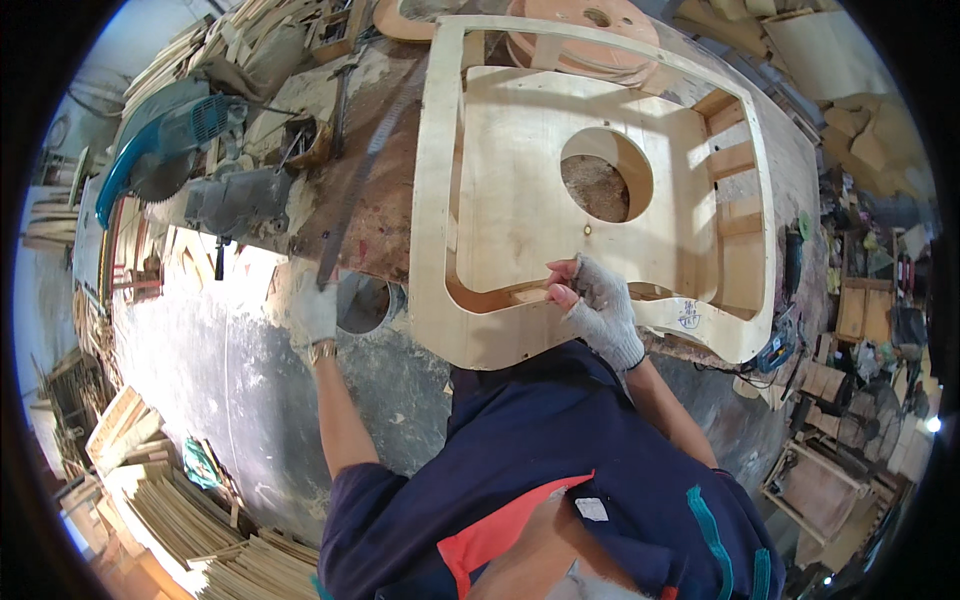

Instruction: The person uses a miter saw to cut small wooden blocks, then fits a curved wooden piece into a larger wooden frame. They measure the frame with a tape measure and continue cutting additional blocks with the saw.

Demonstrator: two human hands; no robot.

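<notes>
A large pale plywood frame (430, 220) lies on the workbench before me, with a recessed panel (510, 170) that has a round hole cut in it. My right hand (602, 310), in a white glove with bare fingertips, is over the frame's near edge. Its fingers are curled, and whatever they may hold does not show. Off to the left, my left hand (312, 305) is gloved and washed out by bright light. It grips the near end of a long, thin dark strip (365, 175), which slants away across the bench and is partly blurred.
A teal circular saw (165, 150) with an exposed blade stands at the far left. Behind the frame are round wooden discs (590, 35). Stacked wooden strips (180, 520) lie low at the left. At the right, a blue-and-black power tool (775, 345) sits by the frame's corner.
</notes>
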